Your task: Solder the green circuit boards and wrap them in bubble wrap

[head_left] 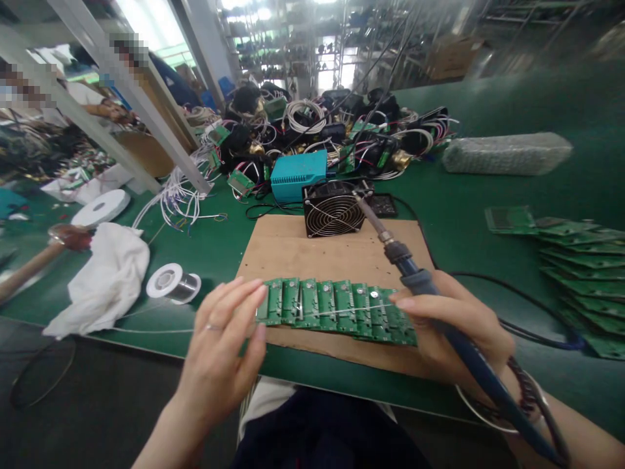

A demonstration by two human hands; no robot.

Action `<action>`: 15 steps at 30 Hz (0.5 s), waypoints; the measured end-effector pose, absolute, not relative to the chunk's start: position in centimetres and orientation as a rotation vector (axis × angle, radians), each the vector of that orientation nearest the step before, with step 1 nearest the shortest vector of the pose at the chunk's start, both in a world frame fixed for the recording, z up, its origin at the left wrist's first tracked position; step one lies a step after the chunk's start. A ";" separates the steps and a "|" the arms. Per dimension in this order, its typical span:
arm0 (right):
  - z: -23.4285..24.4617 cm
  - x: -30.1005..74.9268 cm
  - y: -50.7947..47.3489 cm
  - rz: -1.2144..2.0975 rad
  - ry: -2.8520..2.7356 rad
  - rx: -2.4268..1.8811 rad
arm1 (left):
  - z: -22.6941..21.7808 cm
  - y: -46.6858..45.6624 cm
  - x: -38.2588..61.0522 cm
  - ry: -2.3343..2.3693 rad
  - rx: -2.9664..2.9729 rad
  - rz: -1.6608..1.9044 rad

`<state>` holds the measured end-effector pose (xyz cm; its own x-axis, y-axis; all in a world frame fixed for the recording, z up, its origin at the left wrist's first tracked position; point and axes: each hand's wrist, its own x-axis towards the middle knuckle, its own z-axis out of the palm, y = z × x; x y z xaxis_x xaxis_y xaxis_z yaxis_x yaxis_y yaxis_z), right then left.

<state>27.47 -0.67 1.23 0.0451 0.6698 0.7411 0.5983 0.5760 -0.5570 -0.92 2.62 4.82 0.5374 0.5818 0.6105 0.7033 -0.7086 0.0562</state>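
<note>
A row of overlapping green circuit boards point(317, 305) lies along the front of a cardboard sheet point(273, 244). My left hand point(222, 345) is at the row's left end, with its straight fingers at the far edge and its thumb at the near edge, around the end board. My right hand point(459, 319) is closed around a soldering iron point(415, 277), whose tip points up and away from the boards. Right-hand fingertips also reach the row's right end. A thin solder wire point(351, 311) stretches across the boards towards those fingertips.
A solder spool point(173, 284) and white cloth point(112, 273) lie left. Behind the cardboard stand a black fan point(334, 212) and teal box point(299, 174), backed by piled wired parts point(303, 117). More boards point(581, 267) are stacked right, near a bubble-wrapped bundle point(508, 154).
</note>
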 end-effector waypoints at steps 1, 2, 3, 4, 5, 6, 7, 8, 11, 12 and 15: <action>1.4 27.4 -0.7 0.112 -1.671 -1.029 | 4.7 2.5 0.6 -1.055 -2.665 -0.922; 1.5 27.4 -0.8 0.130 -1.711 -0.977 | 4.6 2.4 1.8 -1.020 -2.773 -0.938; 1.7 27.4 -0.8 0.142 -1.744 -0.942 | 4.4 2.4 2.8 -1.000 -2.866 -0.991; 1.8 27.4 -0.9 0.151 -1.757 -0.936 | 4.2 2.3 3.5 -1.043 -2.921 -1.062; 1.9 27.5 -0.8 0.149 -1.761 -0.941 | 4.0 2.2 3.9 -1.098 -2.933 -1.159; 2.0 27.6 -0.8 0.134 -1.760 -0.958 | 3.7 2.0 4.2 -1.165 -2.904 -1.270; 2.1 27.7 -0.7 0.111 -1.768 -0.970 | 3.3 1.7 4.4 -1.234 -2.842 -1.376; 2.2 27.8 -0.6 0.085 -1.786 -0.972 | 2.9 1.4 4.4 -1.282 -2.767 -1.469; 2.6 28.2 -0.3 0.018 -1.845 -0.930 | 0.9 0.0 4.5 -1.324 -2.586 -1.636; 2.8 28.3 -0.1 -0.001 -1.839 -0.910 | 0.2 -0.5 4.6 -1.314 -2.549 -1.667; 2.9 29.0 0.0 -0.057 -1.707 -0.927 | -1.8 -1.5 4.9 -1.288 -2.507 -1.672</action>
